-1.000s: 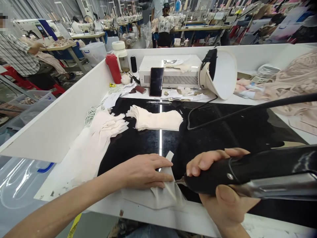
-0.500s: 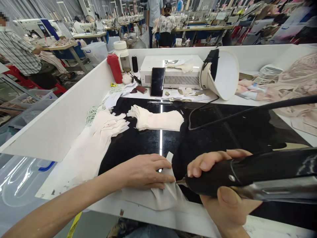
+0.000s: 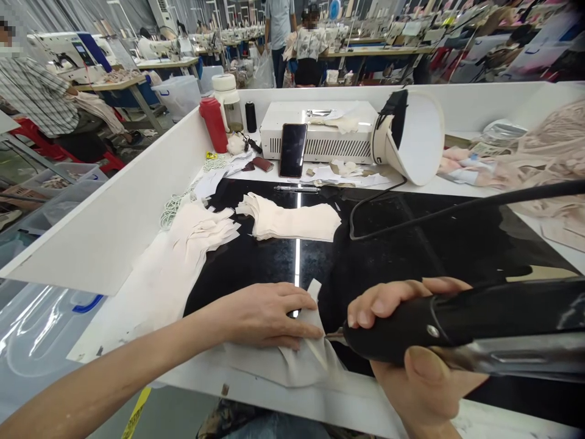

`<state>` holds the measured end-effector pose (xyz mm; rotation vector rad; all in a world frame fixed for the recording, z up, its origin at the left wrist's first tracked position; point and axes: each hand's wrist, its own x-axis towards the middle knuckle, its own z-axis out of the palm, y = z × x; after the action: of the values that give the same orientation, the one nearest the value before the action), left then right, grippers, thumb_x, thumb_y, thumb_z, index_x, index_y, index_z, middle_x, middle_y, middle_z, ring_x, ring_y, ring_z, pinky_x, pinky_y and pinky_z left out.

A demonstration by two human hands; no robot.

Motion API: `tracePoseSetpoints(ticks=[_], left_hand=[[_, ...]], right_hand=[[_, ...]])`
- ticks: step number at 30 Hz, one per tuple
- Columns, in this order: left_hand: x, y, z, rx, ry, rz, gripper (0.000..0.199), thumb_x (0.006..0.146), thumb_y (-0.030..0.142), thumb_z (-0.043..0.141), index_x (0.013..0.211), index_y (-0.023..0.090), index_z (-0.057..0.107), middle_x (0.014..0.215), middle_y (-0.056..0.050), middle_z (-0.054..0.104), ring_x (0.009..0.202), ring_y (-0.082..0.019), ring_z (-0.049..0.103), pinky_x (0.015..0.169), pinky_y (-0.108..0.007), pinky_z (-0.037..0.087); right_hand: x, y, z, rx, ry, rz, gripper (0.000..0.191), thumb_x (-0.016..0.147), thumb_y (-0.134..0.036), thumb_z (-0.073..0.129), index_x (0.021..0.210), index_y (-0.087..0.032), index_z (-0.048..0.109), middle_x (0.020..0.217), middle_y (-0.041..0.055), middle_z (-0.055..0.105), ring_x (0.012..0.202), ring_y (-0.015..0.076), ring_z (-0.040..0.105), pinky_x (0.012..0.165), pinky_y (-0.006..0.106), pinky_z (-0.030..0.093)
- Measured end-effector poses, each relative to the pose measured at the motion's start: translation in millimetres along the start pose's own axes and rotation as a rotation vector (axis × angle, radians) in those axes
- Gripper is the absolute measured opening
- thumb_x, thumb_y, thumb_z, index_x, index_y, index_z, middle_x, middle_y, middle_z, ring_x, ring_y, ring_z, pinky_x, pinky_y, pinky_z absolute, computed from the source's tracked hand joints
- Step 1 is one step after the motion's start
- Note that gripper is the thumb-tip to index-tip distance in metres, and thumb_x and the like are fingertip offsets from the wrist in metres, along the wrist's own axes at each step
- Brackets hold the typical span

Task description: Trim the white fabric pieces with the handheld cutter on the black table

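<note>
My left hand [image 3: 269, 314] lies palm down on a pale grey-beige piece of fabric [image 3: 283, 366] at the front edge of the table. Its fingers are stretched and a little apart, pressing the cloth flat. In my right hand [image 3: 425, 366] is a black handheld tool [image 3: 498, 314] with a long metal lever along its side; my fingers wrap over the top and my thumb is underneath. The tool's thin tip points left and reaches the fabric beside my left fingertips. Just how the tip meets the cloth is too small to tell.
Stacked cream fabric pieces [image 3: 297, 221] lie on the black tabletop [image 3: 388, 262], with more cream cloth [image 3: 196, 231] to the left. A black cable [image 3: 457, 210] crosses at right. Behind stand a phone [image 3: 293, 150], a vented white box [image 3: 338, 146], a lamp-like cone [image 3: 423, 140] and a red bottle [image 3: 213, 125].
The view has shifted very slightly. Both hands, the black handheld tool and the fabric keep nearly the same places. In the background, a standing person has moved a little to the left.
</note>
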<state>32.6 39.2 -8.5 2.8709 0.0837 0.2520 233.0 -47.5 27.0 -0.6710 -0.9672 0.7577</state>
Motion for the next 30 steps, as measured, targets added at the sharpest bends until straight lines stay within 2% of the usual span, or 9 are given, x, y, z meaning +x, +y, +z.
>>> tracePoseSetpoints(ticks=[17,24,30], left_hand=[[1,3,7.7,-0.014,0.042,-0.026,0.032,0.106,0.039,0.057,0.132,0.027,0.071,0.133,-0.012,0.062,0.123,-0.026,0.062,0.112,-0.04,0.051],[2,5,7.6,0.0,0.054,-0.031,0.032,0.106,0.038,0.057,0.133,0.026,0.07,0.133,-0.012,0.062,0.122,-0.025,0.061,0.113,-0.04,0.051],[3,5,7.1,0.02,0.049,-0.03,0.032,0.106,0.037,0.058,0.133,0.026,0.071,0.132,-0.012,0.062,0.123,-0.025,0.06,0.113,-0.039,0.05]], right_hand=[[0,0,-1,-0.014,-0.01,-0.015,0.042,0.084,-0.034,0.087,0.118,-0.027,0.063,0.081,-0.0018,0.066,0.063,0.0173,0.06,0.054,0.033,0.058],[9,3,7,-0.007,0.121,-0.075,0.042,0.08,-0.032,0.089,0.113,-0.025,0.064,0.077,-0.0037,0.066,0.059,0.0165,0.058,0.05,0.03,0.056],[10,9,8,-0.026,0.094,-0.073,0.044,0.081,-0.032,0.089,0.115,-0.025,0.062,0.078,-0.0037,0.066,0.06,0.0168,0.059,0.05,0.031,0.057]])
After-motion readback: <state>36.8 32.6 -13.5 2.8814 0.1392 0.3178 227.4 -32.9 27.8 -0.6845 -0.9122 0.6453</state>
